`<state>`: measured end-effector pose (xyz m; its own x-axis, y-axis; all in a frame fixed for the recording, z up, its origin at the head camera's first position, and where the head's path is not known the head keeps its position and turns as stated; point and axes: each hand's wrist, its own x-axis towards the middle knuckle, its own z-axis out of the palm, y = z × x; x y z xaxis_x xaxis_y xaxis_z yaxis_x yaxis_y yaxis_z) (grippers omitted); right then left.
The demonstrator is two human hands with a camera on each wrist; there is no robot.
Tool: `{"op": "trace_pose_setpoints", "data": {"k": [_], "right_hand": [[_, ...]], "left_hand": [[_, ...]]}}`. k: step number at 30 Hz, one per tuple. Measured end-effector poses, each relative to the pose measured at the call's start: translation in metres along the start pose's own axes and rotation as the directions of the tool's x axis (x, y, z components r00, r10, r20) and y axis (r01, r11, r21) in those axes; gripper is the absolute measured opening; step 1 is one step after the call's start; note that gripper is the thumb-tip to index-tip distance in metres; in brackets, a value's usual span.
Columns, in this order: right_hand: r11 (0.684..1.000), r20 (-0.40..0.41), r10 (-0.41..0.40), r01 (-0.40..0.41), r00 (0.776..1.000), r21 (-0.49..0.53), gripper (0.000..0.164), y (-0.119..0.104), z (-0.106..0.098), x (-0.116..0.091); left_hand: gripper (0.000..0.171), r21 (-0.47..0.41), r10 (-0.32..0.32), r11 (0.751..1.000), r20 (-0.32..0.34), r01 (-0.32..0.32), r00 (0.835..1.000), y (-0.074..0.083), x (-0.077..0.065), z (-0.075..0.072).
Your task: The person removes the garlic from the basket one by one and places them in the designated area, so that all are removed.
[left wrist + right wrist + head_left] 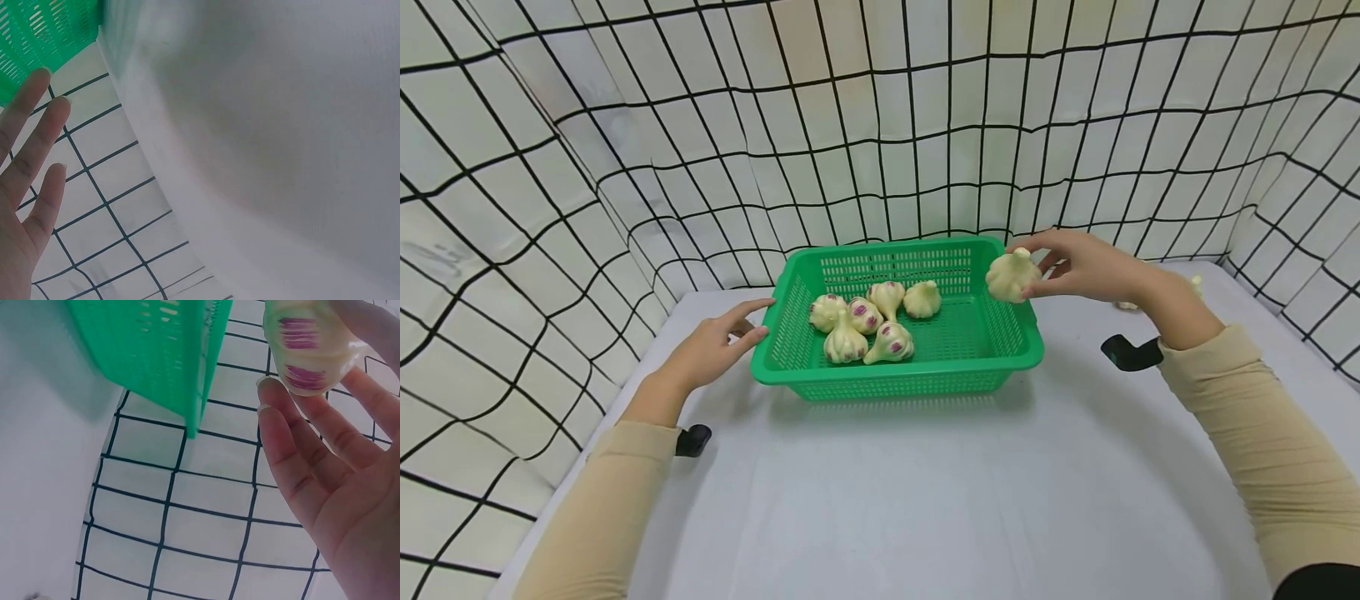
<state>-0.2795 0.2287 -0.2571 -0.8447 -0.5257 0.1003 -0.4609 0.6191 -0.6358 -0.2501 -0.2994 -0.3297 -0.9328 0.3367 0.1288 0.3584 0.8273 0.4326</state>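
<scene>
My right hand (1071, 265) pinches a garlic bulb (1011, 275) between thumb and fingers, over the right end of a green plastic basket (898, 379). Purple streaks mark the underside of that bulb (301, 353) in the right wrist view. Several other garlic bulbs (846, 340), cream with purple patches, lie in the left and middle part of the basket. At the basket's left end is my left hand (711, 346), its fingertips right at the rim and its fingers extended. In the left wrist view the left hand (31, 181) has its fingers spread beside the green wall.
Black grid netting (850, 125) over white sheeting surrounds the white table (880, 492) at the back and both sides. Behind the right forearm, small pale objects (1197, 285) show partly on the table.
</scene>
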Motion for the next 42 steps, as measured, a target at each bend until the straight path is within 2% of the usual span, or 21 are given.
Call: {"op": "trace_pose_setpoints", "data": {"k": [3,10,18,22,36,42], "right_hand": [[0.999,-0.001,0.036,-0.036,0.999,0.041,0.059,0.006,0.000,-0.006],[0.995,-0.046,0.077,-0.080,0.996,-0.057,0.060,0.016,-0.004,-0.019],[0.994,-0.068,0.084,-0.088,0.994,-0.060,0.061,0.027,-0.010,-0.032],[0.989,-0.092,0.123,-0.130,0.988,-0.071,0.064,0.033,-0.015,-0.042],[0.976,-0.171,0.184,-0.201,0.968,-0.088,0.066,0.062,-0.025,-0.072],[0.966,-0.179,0.232,-0.248,0.956,-0.073,0.067,0.078,-0.029,-0.085]], "left_hand": [[0.058,0.001,0.001,1.000,0.001,-0.001,1.000,0.000,0.000,0.000],[0.057,-0.006,0.005,1.000,0.003,-0.005,1.000,-0.001,-0.001,-0.001],[0.058,-0.009,-0.001,1.000,0.005,0.001,1.000,-0.002,-0.001,-0.001],[0.057,-0.011,-0.001,1.000,0.005,0.001,1.000,-0.002,0.000,-0.001],[0.057,-0.007,0.004,1.000,0.003,-0.004,1.000,-0.001,0.001,-0.002],[0.058,-0.006,0.000,1.000,0.007,0.000,1.000,0.000,0.001,0.000]]}}
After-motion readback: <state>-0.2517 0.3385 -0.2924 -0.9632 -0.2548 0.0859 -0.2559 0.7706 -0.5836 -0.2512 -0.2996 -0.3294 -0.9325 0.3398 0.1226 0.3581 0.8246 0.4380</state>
